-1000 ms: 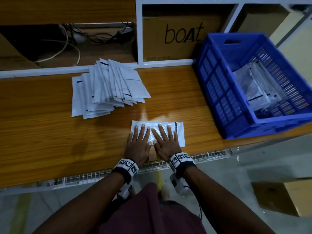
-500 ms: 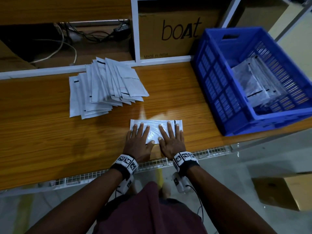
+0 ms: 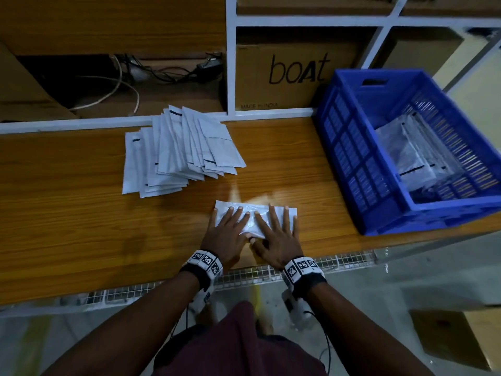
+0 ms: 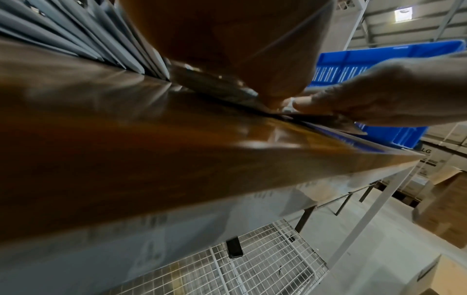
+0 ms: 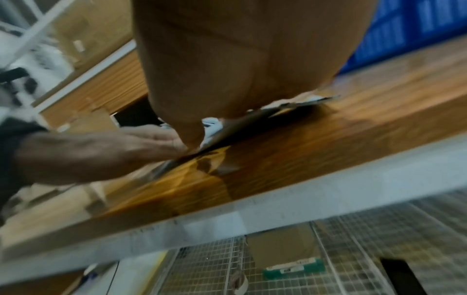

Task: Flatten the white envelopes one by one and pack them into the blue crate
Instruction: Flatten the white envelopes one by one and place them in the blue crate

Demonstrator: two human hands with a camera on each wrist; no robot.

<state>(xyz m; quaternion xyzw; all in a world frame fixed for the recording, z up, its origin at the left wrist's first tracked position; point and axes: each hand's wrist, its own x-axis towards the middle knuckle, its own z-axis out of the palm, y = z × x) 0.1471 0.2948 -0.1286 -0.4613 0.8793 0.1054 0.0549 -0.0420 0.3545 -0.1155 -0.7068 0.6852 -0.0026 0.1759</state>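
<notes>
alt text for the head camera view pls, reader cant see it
Seen from above, a person's left hand and right hand press flat, fingers spread, on a white envelope near the front edge of a wooden table. A fanned pile of white envelopes lies behind to the left; a blue crate on the right holds a few packed envelopes.

boat carton (image 3: pixel 295 74) on shelf | cables (image 3: pixel 162 73) (tangled) | wooden table (image 3: pixel 67 213)

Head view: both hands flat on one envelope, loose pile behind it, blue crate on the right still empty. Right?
Not quite: the blue crate is not empty. The head view shows packed envelopes lying inside it. The rest holds: left hand and right hand press one envelope, pile behind.
</notes>
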